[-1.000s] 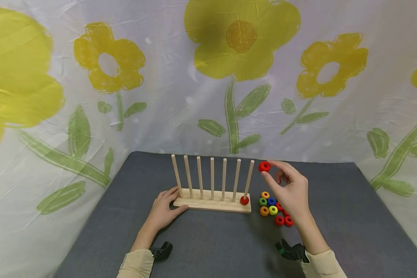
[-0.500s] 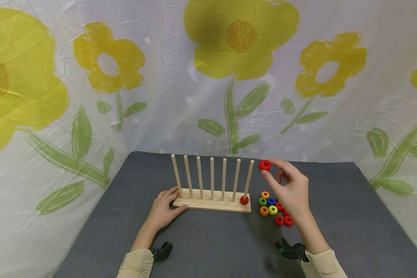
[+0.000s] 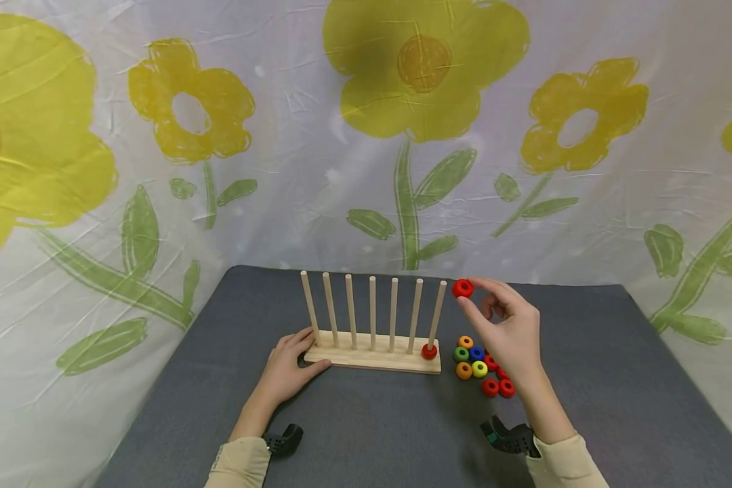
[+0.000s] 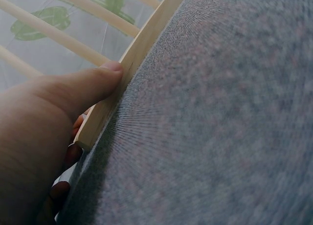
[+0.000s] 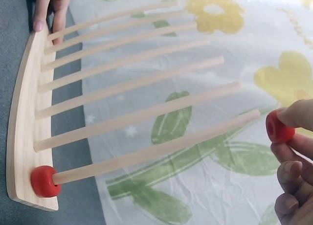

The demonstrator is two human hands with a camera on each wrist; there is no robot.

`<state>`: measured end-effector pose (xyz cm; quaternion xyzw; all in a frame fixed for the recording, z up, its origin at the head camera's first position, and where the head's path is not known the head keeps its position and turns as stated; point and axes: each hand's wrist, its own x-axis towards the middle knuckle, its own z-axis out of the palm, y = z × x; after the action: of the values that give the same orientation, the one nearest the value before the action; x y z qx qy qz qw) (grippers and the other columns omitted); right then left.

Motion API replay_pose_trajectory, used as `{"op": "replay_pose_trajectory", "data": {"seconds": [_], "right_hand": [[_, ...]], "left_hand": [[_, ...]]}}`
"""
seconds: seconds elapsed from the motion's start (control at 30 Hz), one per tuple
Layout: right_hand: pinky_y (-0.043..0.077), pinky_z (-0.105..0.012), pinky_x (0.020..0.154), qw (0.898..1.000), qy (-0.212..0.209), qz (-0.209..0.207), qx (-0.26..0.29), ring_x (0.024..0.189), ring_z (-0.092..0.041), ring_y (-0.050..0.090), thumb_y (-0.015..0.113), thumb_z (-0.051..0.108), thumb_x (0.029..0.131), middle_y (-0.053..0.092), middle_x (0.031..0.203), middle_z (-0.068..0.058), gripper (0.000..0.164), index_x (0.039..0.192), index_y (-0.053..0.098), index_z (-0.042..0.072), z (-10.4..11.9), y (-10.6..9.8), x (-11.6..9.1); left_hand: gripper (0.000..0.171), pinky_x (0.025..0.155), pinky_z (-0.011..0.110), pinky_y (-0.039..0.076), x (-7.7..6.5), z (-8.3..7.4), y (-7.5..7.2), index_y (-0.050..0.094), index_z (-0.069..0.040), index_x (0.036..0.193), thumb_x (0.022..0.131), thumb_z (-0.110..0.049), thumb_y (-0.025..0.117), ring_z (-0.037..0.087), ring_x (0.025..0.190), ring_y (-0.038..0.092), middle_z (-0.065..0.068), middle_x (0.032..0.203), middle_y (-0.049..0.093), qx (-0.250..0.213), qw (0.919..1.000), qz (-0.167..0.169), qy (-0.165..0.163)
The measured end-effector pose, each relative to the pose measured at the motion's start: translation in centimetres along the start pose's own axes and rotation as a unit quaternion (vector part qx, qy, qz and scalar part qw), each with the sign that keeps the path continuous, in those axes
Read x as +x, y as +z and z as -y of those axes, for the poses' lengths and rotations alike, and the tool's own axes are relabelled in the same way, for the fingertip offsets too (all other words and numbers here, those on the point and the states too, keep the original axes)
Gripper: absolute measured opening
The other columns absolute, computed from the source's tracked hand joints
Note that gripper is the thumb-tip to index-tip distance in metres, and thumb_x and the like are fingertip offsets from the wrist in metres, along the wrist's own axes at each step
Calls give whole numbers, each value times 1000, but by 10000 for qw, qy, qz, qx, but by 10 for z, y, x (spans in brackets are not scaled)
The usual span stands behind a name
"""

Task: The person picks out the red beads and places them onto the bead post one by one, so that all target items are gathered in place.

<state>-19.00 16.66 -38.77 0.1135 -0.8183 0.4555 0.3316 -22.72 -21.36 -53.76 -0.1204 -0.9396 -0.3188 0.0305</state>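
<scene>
A wooden peg stand with a row of upright pegs sits on the table, and one red bead lies at the foot of its rightmost peg. My left hand holds the left end of the base; in the left wrist view the thumb presses on its front edge while the other fingers go behind it. Between thumb and fingertips my right hand pinches another red bead, just right of the rightmost peg's tip. The right wrist view shows this bead apart from the peg, its hole facing the tip.
Right of the stand, several loose beads lie grouped on the dark cloth: orange, green, blue, yellow and red. My right forearm passes close by them. A flowered curtain hangs behind the table.
My right hand with the pinched red bead has shifted very slightly up and left. The left hand and the stand have stayed in place.
</scene>
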Motion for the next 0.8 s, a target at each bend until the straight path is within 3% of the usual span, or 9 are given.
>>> {"op": "replay_pose_trajectory", "data": {"seconds": [0.8], "right_hand": [[34, -23, 58, 9997, -162, -64, 156, 64, -14, 45, 87, 4, 88, 56, 72, -4, 31, 118, 80, 5, 7, 10, 2]], "left_hand": [[78, 117, 68, 33, -3, 1, -3, 53, -2, 155, 96, -45, 79, 42, 146, 42, 16, 165, 46, 12, 10000, 33, 15]]}}
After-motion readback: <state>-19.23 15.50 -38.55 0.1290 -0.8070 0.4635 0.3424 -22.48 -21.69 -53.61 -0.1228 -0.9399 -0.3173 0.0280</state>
